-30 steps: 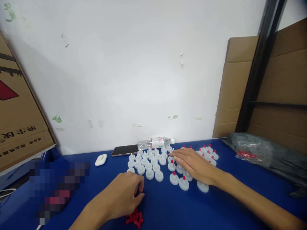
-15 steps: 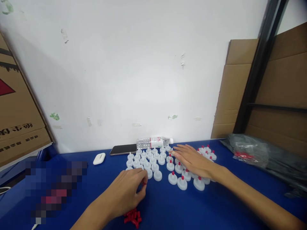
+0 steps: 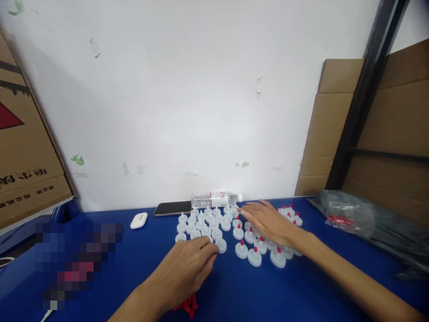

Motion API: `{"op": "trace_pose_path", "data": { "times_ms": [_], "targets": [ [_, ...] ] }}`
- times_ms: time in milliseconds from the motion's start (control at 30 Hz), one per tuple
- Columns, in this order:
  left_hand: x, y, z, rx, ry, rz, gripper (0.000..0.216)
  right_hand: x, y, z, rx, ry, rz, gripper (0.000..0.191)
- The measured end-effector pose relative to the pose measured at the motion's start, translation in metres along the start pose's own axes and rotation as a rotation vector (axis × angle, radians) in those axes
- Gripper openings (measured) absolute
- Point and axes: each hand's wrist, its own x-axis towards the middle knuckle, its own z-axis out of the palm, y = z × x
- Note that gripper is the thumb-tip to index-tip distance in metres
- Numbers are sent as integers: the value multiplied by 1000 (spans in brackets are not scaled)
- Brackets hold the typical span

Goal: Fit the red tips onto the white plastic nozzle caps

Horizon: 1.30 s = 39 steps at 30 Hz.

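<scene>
My left hand (image 3: 191, 264) is closed, its fingertips pinched beside a white nozzle cap (image 3: 220, 245) at the near edge of a group. What lies in the pinch is hidden now; a bit of red showed there a moment ago. Below that wrist is a small pile of red tip caps (image 3: 189, 307), partly covered. My right hand (image 3: 264, 221) stretches out open and palm down over white nozzle caps with red tips (image 3: 254, 257). Its thumb reaches toward a bare white nozzle cap (image 3: 235, 212). Several more bare white nozzle caps (image 3: 201, 223) stand upright between the hands.
Along the wall lie a water bottle (image 3: 214, 200) and a phone (image 3: 172, 209), with a white earphone case (image 3: 138, 220) farther left. A plastic bag with red pieces (image 3: 342, 219) rests at the right. Cardboard (image 3: 27, 179) stands at the left of the blue table (image 3: 241, 295).
My left hand has moved right, to the nearest white nozzle cap, and its fingers have closed over the red glimpsed before. My right hand stays nearly where it was.
</scene>
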Motion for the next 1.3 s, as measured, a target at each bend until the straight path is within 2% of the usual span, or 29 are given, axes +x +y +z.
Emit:
{"op": "trace_pose_path", "data": {
  "times_ms": [333,533,667,833,967,1133,1300],
  "targets": [
    [0,1,3,22,-26,22,19,7,5,9,34,-108,49,68],
    [1,1,2,25,-19,17,20,10,6,12,53,-100,9,64],
    [2,1,1,-20,10,-13,22,9,1,4,30,23,-37,59],
    [4,1,-1,-276,93,-173,9,4,5,-10,-31,241,-53,50],
    [8,3,-2,-343,182,-256,4,-3,3,-12,-56,351,-105,36],
    [9,8,-1,-429,238,-271,4,-12,-27,-6,-60,520,-178,30],
    [5,12,4,-513,413,-143,4,-21,-68,4,-82,637,-344,29]
  ]
}}
